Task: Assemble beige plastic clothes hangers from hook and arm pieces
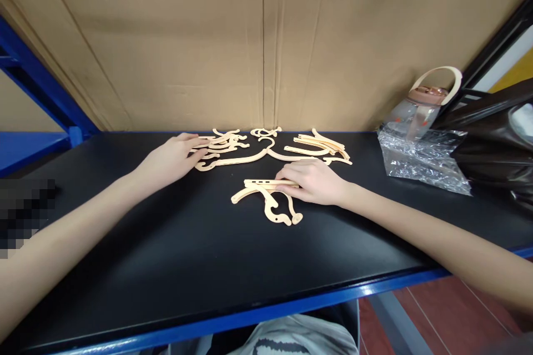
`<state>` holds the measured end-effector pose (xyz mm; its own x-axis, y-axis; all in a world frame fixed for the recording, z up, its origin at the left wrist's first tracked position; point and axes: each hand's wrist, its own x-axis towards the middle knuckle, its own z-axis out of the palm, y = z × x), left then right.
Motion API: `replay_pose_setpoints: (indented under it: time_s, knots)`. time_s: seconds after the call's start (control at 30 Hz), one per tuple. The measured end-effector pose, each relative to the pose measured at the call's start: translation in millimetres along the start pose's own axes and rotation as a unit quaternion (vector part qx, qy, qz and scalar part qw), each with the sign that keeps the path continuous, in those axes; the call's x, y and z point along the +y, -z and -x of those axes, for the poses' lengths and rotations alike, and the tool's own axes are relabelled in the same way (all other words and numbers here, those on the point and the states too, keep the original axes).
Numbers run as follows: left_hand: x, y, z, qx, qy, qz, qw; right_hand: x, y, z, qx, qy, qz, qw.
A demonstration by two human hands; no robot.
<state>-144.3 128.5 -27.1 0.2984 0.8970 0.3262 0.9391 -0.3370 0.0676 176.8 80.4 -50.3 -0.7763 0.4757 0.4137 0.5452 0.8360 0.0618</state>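
Several cream plastic hanger parts lie on a black tabletop (175, 249). My right hand (315, 181) rests on a part-built hanger (270, 197), its fingers closed on a straight bar of that piece. My left hand (172, 158) lies flat with fingers stretched toward a pile of curved hook pieces (220, 144), fingertips touching them. A long curved hanger arm (241, 160) lies between the two hands. More straight and curved strips (320, 147) are stacked behind my right hand.
A crumpled clear plastic bag (420, 158) and a water bottle with a cream handle (420, 105) stand at the right, beside a dark bag (495, 138). Cardboard sheets (258, 39) form the back wall. A blue frame (37, 89) edges the table at left and front.
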Motion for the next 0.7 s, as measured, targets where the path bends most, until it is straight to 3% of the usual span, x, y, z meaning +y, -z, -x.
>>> replay_pose_setpoints:
  time_s: [0.1, 0.33, 0.7]
  knots:
    - [-7.8, -3.8, -1.5, -0.053, 0.03, 0.003, 0.998, -0.5, 0.6, -0.3, -0.004, -0.003, -0.002, 1.0]
    - [5.1, 6.5, 2.6, -0.017, 0.029, -0.05, 0.998, -0.1, 0.1, 0.0, -0.011, -0.005, -0.001, 1.0]
    - [7.3, 6.4, 7.2, -0.053, -0.014, -0.066, 0.996, -0.9, 0.8, -0.7, -0.018, -0.012, 0.001, 1.0]
